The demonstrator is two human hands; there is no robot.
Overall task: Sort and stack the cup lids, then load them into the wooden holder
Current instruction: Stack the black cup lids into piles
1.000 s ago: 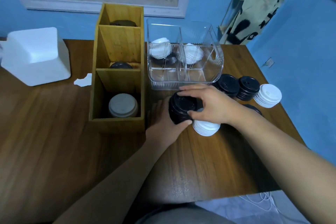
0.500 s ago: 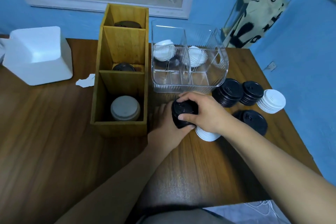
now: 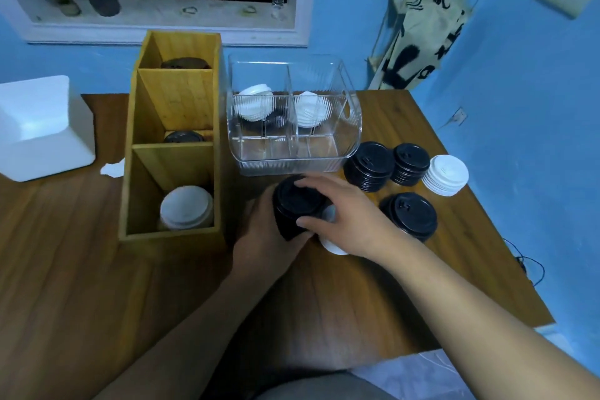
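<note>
Black lid stack [image 3: 297, 204], tilted, beside wooden holder [image 3: 175, 101]: left hand [image 3: 256, 237] cupping side, right hand [image 3: 350, 221] fingers curled over top. Risk imo: loose nesting, more tilt, lids fan out; wrist clips white lids [image 3: 334, 248] underneath.

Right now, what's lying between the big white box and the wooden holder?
In the head view, one small white scrap lies on the table between the white box and the wooden holder.
</note>
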